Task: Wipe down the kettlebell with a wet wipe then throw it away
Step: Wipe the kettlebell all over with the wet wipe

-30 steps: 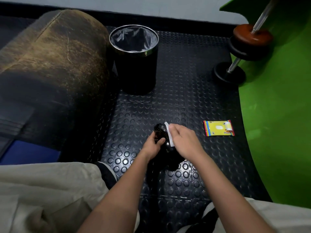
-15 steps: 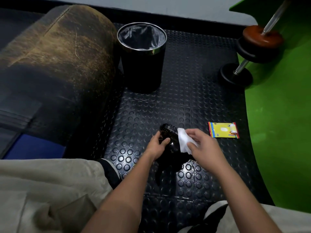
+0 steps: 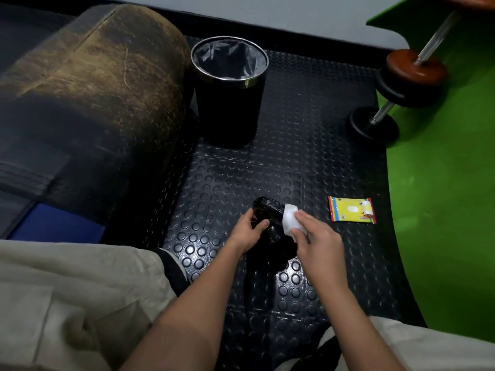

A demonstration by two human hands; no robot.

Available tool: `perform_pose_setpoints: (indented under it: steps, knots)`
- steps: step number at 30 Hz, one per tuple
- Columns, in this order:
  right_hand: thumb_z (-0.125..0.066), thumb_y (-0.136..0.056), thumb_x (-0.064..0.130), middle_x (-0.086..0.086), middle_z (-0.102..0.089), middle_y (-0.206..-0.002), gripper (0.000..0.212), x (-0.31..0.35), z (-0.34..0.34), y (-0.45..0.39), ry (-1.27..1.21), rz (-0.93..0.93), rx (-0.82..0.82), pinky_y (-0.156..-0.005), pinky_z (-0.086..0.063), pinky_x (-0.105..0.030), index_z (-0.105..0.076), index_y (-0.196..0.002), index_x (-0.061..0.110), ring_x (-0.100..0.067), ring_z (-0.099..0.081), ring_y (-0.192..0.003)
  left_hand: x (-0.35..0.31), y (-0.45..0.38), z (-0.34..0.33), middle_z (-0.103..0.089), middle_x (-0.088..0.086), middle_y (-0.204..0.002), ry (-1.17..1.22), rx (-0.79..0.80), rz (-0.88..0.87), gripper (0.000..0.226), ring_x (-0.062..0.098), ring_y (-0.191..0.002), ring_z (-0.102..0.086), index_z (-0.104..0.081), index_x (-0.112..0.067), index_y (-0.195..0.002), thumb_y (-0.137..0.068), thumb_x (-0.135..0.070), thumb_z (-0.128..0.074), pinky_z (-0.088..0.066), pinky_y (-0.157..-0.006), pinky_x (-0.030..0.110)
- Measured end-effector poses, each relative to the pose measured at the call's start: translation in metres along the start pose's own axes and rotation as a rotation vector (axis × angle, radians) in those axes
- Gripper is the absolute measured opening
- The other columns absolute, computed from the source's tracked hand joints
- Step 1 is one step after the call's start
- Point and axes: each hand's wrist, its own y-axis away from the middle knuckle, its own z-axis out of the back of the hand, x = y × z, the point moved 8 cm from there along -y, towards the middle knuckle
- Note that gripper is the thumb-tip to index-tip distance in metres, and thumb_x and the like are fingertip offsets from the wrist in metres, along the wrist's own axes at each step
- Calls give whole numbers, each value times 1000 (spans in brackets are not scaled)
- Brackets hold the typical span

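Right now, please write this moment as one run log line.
step: wiping | left hand: grips black kettlebell | right hand: presses white wet wipe on it | black lined bin: wipe not inside

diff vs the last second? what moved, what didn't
The right hand slid the wet wipe from the top of the kettlebell handle round to its right side, and more of the wipe now shows past the fingers. Nothing was let go or newly grasped. Unchanged: the left hand grips the handle's left side; the wipe packet and bin sit where they were on the floor.
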Motion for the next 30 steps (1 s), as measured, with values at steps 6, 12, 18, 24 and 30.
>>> perform_pose_setpoints:
  steps: [6, 12, 18, 24, 30]
  knots:
    - [-73, -86, 10, 5, -64, -133, 40, 22, -38, -25, 22, 87, 154, -109, -42, -27, -69, -125, 19, -13, -57, -124, -5, 5, 3, -68, -7, -110, 47, -8, -17, 37, 14, -104, -64, -53, -37, -124, -90, -33, -65, -50, -98, 39]
    - [-82, -78, 5, 5, -68, -126, 45, -11, -6, -5, 21, 81, 14, -105, -38, -13, -72, -120, 18, -13, -63, -116, 10, -4, 0, -61, -7, -122, 11, -36, 2, 44, 18, -108, -62, -49, -52, -116, -75, -59, -61, -51, -95, 47]
    - [-78, -83, 10, 3, -68, -127, 38, 11, -36, -28, 92, 176, 130, -104, -32, -12, -73, -119, 17, -17, -63, -118, 7, -4, 1, -62, -7, -118, -4, -56, -14, 40, 15, -105, -62, -49, -51, -114, -76, -57, -62, -50, -97, 45]
    - [-68, -93, 20, 3, -69, -126, 30, -7, -11, -26, 32, 137, 144, -102, -46, -27, -71, -123, 19, -14, -63, -117, 7, -2, 3, -60, -8, -121, -12, -59, -8, 40, 18, -107, -61, -48, -52, -116, -78, -59, -60, -52, -93, 47]
    - [-51, -102, 29, 10, -56, -136, 33, 22, -52, -46, 100, 132, 342, -99, -48, -37, -63, -132, 26, -15, -53, -122, 11, -3, -1, -61, -7, -120, -18, -93, -24, 54, 14, -107, -62, -48, -51, -119, -69, -68, -57, -49, -97, 43]
